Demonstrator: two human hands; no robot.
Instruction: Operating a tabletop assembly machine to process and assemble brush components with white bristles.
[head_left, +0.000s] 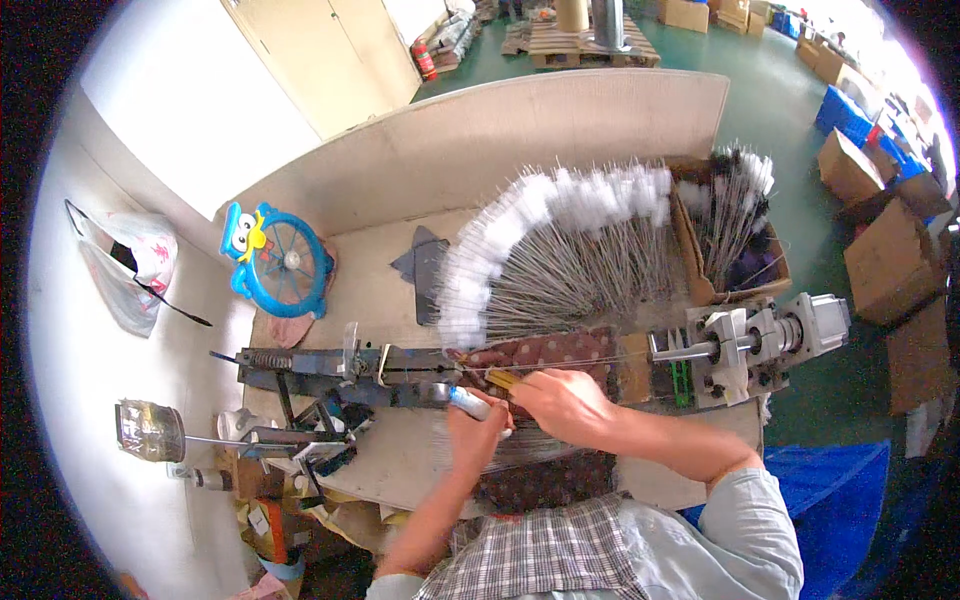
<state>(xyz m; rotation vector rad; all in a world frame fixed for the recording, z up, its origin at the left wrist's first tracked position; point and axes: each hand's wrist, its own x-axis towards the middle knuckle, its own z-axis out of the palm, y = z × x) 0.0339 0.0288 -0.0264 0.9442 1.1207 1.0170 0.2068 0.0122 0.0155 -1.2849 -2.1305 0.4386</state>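
Note:
Both my hands work close together at the middle of a long bench-mounted fixture (pixel 410 362). My left hand (pixel 474 440) is closed around a short white-and-blue cylinder (pixel 468 402), its far end near the fixture's front edge. Just right of it, my right hand (pixel 565 405) grips a small yellowish tool (pixel 503 380) whose kind I cannot make out. Thin wires (pixel 585 362) run across the fixture toward a metal motor unit (pixel 740 345) at the right. Under them lies a brown dotted cloth (pixel 550 350).
Behind my hands, many wire-stemmed brushes with white tufts (pixel 600 195) lie fanned out. A cardboard box (pixel 755 280) with dark-tufted ones stands right of them. A blue cartoon-shaped fan (pixel 290 262) is at the left. A low board (pixel 480 130) borders the bench's back.

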